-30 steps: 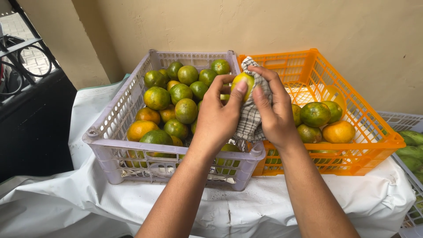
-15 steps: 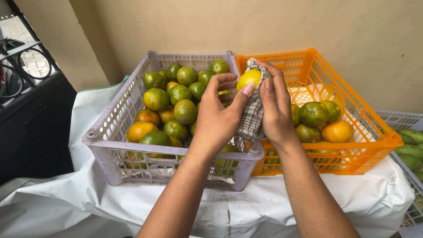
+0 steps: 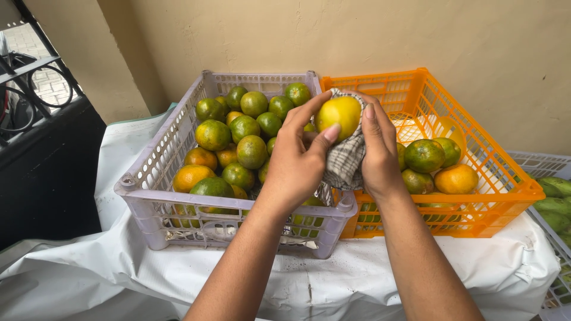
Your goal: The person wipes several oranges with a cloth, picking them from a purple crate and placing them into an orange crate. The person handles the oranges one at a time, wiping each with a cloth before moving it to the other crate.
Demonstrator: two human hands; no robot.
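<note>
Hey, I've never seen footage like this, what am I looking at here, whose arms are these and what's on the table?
There is no machine here. The picture comes from a camera worn on a person's head, looking down at their own two bare arms. The left hand and right hand together hold a round yellow citrus fruit wrapped partly in a grey checked cloth. Below them, a table draped in a white plastic sheet carries a pale lilac plastic crate full of green and orange citrus, and beside it an orange plastic crate with only a few fruits. At the far right edge sits another crate with green fruit.
</note>
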